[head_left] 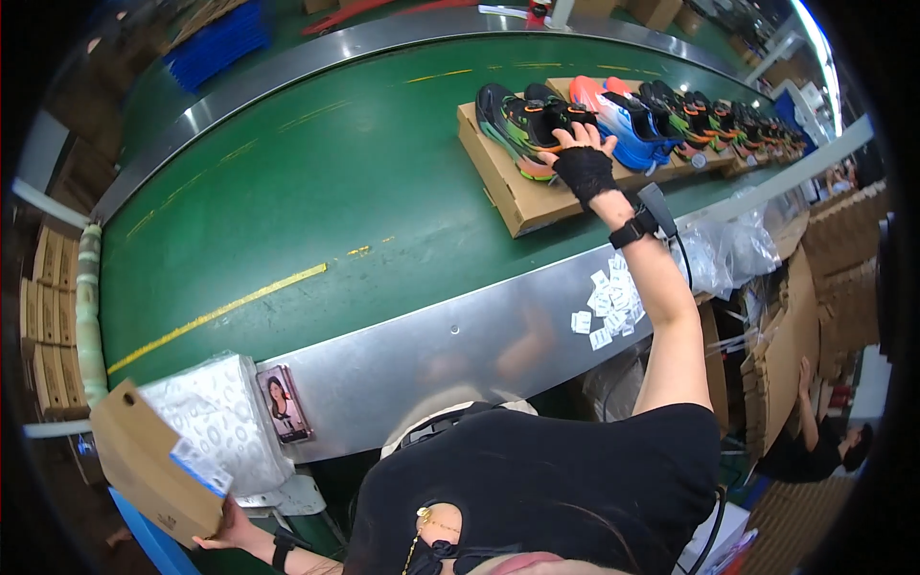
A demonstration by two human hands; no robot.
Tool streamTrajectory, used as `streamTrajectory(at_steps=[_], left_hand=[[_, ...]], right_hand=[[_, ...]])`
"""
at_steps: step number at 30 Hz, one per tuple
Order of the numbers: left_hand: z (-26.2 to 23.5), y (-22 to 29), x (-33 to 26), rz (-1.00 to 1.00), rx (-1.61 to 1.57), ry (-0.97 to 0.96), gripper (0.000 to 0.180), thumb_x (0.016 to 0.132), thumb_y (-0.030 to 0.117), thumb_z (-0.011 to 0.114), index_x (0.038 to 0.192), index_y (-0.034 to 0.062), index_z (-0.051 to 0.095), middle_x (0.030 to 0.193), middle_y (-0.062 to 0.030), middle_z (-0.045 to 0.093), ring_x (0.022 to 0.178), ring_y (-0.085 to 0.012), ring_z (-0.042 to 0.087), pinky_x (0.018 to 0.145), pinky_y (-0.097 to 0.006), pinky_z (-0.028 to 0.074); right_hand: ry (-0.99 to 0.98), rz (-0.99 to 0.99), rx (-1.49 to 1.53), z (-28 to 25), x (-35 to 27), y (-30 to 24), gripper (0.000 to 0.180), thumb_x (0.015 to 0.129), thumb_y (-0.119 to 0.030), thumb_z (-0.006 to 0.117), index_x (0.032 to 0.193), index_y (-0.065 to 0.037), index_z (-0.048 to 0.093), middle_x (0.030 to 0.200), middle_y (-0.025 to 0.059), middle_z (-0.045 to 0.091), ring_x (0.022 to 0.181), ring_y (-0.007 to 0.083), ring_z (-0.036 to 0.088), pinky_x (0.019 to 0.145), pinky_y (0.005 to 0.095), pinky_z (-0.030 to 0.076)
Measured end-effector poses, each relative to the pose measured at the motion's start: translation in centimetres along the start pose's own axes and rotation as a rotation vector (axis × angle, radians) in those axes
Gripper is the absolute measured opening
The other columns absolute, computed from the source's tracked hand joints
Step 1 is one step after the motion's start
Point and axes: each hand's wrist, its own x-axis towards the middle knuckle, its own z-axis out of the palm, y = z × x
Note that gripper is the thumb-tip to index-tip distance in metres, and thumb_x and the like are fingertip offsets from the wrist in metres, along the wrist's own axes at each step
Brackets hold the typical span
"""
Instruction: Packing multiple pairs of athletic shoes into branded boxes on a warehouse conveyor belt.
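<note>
Down at the lower left, my left hand (230,529) grips the edge of a brown cardboard box (144,470), which is tilted and has a white and blue label on its side. My right hand (585,158), in a black fingerless glove, reaches across to the far side. Its fingers are spread at the heel of a black, green and orange sneaker (517,129); whether they press on it I cannot tell. That pair rests on an open cardboard shoebox (527,209). Just right of my hand sits a blue, white and coral sneaker (632,129).
A green conveyor belt (316,182) runs past a metal ledge (431,326). On the ledge are scattered white paper slips (613,305), a phone (284,402) and a stack of white patterned wrapping sheets (216,412). More sneakers (738,123) line the belt at right. Another person (815,446) is at far right.
</note>
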Motion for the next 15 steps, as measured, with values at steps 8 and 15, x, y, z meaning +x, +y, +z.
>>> streamTrajectory(at_steps=[8, 15], left_hand=[[-2.5, -1.9, -5.8, -0.254, 0.138, 0.152, 0.09, 0.071, 0.049, 0.056, 0.135, 0.0106, 0.006, 0.135, -0.0222, 0.02, 0.124, -0.0356, 0.024, 0.098, -0.052, 0.022], [3.7, -15.4, -9.6, -0.271, 0.777, -0.282, 0.042, 0.082, 0.027, 0.053, 0.116, 0.0044, 0.042, 0.101, -0.011, 0.053, 0.084, -0.0196, 0.056, 0.069, -0.028, 0.047]], right_hand=[[-0.342, 0.087, 0.466, 3.4, 2.4, 2.3, 0.053, 0.059, -0.046, 0.071, 0.096, -0.008, 0.062, 0.092, 0.01, 0.062, 0.089, 0.0219, 0.058, 0.079, 0.0305, 0.043], [-0.295, -0.473, 0.744, -4.0, -3.6, 0.1, 0.029, 0.06, -0.029, 0.072, 0.063, -0.007, 0.053, 0.067, 0.0084, 0.053, 0.071, 0.0247, 0.054, 0.068, 0.0337, 0.04]])
